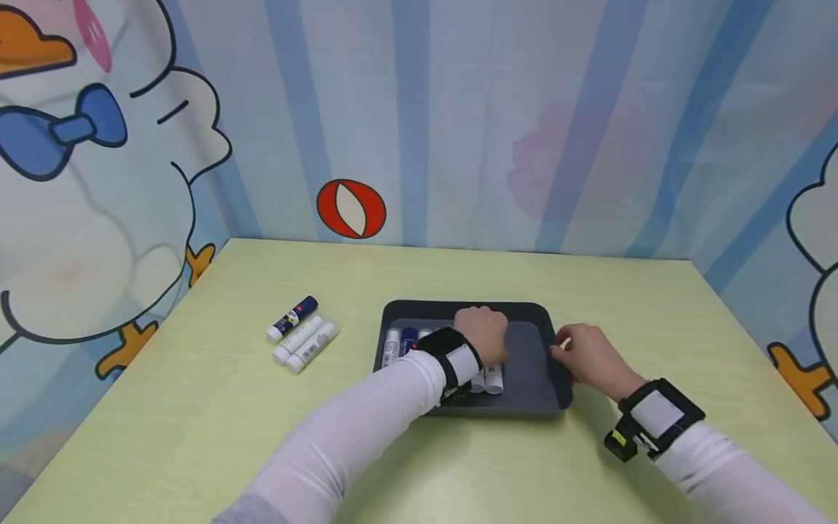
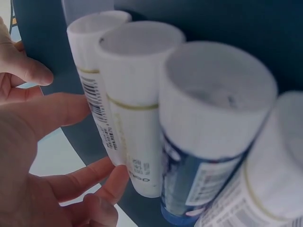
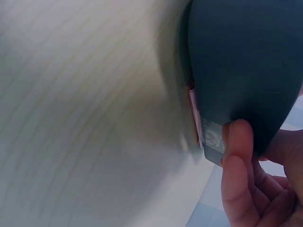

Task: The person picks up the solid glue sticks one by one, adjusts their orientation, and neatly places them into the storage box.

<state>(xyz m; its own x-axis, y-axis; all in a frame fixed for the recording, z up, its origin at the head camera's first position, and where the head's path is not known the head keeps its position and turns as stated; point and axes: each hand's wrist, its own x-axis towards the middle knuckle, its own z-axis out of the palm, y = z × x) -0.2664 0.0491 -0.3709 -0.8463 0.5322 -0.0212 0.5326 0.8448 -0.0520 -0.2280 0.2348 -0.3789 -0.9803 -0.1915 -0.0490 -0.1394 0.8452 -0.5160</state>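
A dark grey tray [image 1: 529, 349] holds several glue sticks [image 1: 390, 348], mostly white and some with dark blue. My left hand [image 1: 483, 331] reaches down into it. In the left wrist view, the fingers and thumb hold the white, barcoded glue stick [image 2: 94, 90] at the end of a row; a second white one [image 2: 135, 99] and a blue-labelled one [image 2: 199, 175] stand close beside it. At the tray's right side, my right hand [image 1: 592, 356] pinches the rim between thumb and fingers, as the right wrist view also shows [image 3: 244, 142]. My left wrist and sleeve hide part of the tray.
To the left of the tray, a dark blue glue stick [image 1: 292, 318] and two white ones [image 1: 313, 347] lie side by side on the pale yellow table [image 1: 196, 429]. A striped cloth backdrop [image 1: 458, 131] with cartoon figures rises behind the table's far edge.
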